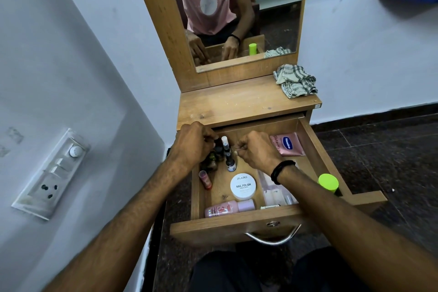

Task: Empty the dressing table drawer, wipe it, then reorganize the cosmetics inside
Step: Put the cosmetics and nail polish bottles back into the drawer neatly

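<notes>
In the head view the drawer [237,223] is standing pulled out under the surface [237,102], where a cloth [296,80] is lying at the right. The left hand [194,142] is curling its fingers against the small bottles [224,152] at the drawer's back left, and the right hand [257,149] is curling tight just beside them; I cannot tell whether either is gripping anything. A tub [243,186], a pink bottle [228,207] and a tube [286,144] are lying inside the drawer
</notes>
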